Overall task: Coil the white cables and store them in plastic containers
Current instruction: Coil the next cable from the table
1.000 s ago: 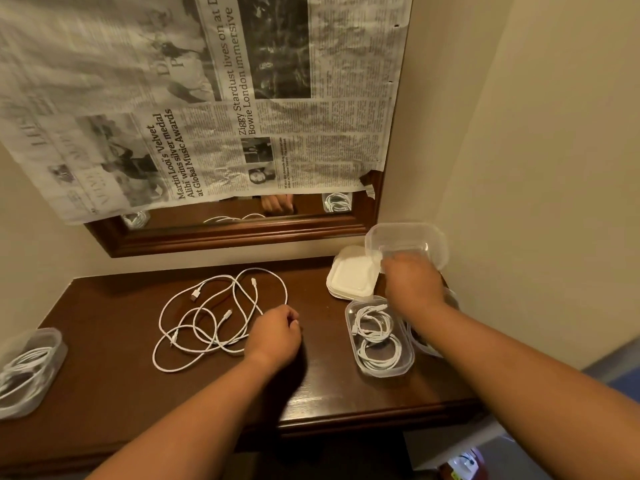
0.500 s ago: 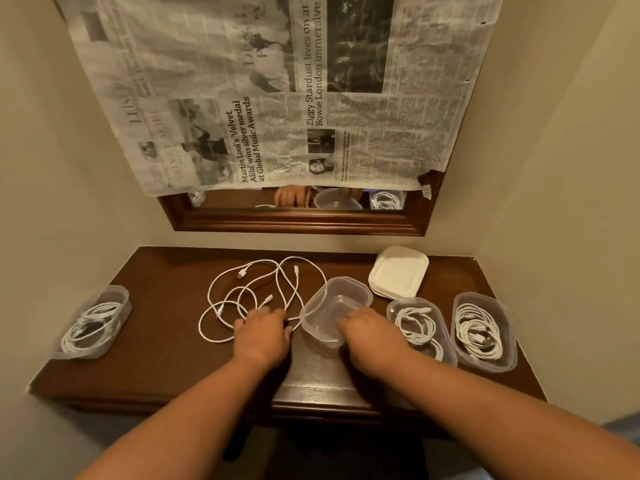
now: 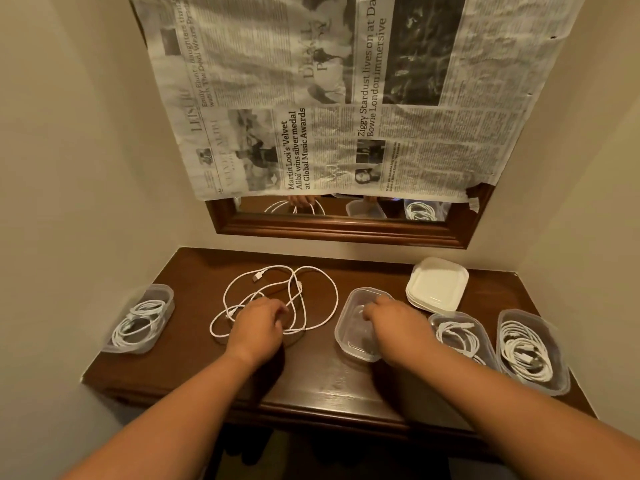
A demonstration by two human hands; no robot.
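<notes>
The right hand point(image 3: 398, 323) holds the empty container point(image 3: 349, 344) by its rim; the left hand point(image 3: 258, 323) curls over the loose cable point(image 3: 297, 287), its grip unclear; coiling probably comes next

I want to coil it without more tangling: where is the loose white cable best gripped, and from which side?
Pinch the loose white cable just behind its far-left connector, from above. That end lies flat and uncovered on the table, away from the crossings, so it should pull free.
</notes>
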